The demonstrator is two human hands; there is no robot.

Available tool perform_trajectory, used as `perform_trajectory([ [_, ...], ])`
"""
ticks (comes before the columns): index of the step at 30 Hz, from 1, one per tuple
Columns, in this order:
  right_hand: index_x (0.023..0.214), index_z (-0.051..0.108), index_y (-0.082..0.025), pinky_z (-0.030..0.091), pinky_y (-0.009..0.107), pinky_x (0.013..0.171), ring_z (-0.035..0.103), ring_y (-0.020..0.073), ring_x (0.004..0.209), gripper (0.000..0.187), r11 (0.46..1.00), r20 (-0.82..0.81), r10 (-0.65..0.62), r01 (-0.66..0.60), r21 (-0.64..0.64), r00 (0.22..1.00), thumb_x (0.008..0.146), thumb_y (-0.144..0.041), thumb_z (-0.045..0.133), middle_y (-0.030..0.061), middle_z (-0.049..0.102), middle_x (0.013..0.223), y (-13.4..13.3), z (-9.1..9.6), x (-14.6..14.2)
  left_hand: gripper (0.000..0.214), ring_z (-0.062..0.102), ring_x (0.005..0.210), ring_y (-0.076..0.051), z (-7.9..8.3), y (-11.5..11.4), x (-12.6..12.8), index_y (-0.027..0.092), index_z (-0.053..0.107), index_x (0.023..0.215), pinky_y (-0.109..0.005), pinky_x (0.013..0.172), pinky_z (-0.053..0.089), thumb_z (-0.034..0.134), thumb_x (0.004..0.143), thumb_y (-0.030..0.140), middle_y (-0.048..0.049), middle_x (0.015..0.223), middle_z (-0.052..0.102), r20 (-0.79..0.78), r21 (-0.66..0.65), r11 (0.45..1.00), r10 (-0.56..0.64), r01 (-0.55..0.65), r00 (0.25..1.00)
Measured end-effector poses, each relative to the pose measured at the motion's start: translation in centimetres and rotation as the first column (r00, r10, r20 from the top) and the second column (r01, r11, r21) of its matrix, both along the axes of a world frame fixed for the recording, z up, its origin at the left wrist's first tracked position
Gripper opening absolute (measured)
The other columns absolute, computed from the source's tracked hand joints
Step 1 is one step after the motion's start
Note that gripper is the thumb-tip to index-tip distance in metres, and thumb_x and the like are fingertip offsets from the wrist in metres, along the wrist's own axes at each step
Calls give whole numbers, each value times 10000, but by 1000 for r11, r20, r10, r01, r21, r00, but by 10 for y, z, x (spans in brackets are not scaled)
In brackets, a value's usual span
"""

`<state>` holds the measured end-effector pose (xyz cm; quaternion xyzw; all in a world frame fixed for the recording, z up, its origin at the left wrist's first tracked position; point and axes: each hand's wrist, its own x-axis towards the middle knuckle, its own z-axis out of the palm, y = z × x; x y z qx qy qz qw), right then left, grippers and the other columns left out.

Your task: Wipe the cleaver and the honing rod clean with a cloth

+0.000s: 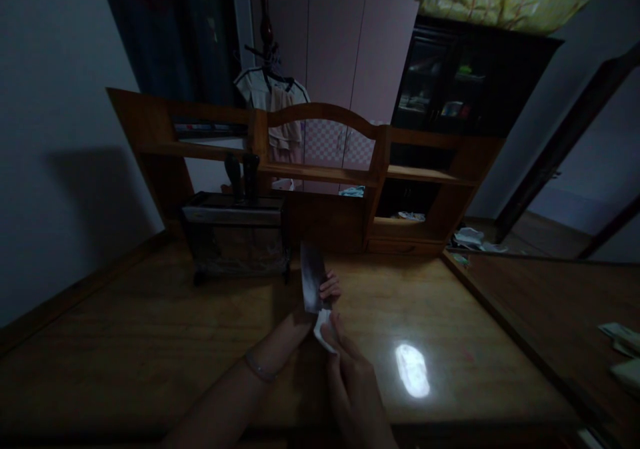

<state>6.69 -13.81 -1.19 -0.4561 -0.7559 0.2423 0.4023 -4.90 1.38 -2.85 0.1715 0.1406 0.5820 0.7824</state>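
Note:
A broad-bladed kitchen knife [311, 279] is held up over the wooden tabletop, its blade pointing away from me. My left hand [330, 286] is mostly behind the blade, with its curled fingers showing around the right edge. A bracelet circles that wrist. In my right hand [350, 369] is a folded white tissue [323, 332], pinched between thumb and fingers. The tissue is at the near end of the knife, where the handle is largely hidden from view.
A knife block [235, 235] with two dark handles stands at the left back of the tabletop [150, 342]. Behind it rises a wooden shelf unit [325, 222]. Bright light reflects on the tabletop at right. A dark cabinet [450, 82] and hanging clothes [273, 95] are farther back.

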Motion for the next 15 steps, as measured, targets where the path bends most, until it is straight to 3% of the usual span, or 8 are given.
perform_trajectory([
  [5, 1392, 391, -190, 376, 407, 1054, 266, 240, 1354, 585, 965, 165, 60, -99, 244, 985, 825, -48, 426, 73, 324, 1466, -14, -17, 11, 290, 360, 449, -90, 13, -14, -5, 193, 453, 704, -257, 538, 373, 304, 951, 218, 20, 537, 385, 12, -2, 1000, -7, 7, 1000],
  [9, 1395, 389, -181, 415, 396, 1021, 283, 258, 1337, 652, 909, 258, 95, -190, 371, 961, 765, -20, 438, 71, 343, 1451, -17, -35, 20, 257, 377, 446, -116, 19, -17, -5, 213, 465, 734, -285, 571, 375, 307, 936, 201, 15, 526, 395, 7, -13, 1000, -8, 8, 1000],
  [15, 1386, 405, -208, 489, 380, 954, 424, 259, 1253, 546, 835, 250, 123, -237, 496, 960, 848, -118, 430, 77, 457, 1372, -10, -52, 29, 226, 306, 383, -99, 29, -20, -2, 215, 435, 702, -281, 583, 372, 364, 915, 186, 43, 489, 344, -22, -27, 999, -21, 21, 1000],
])
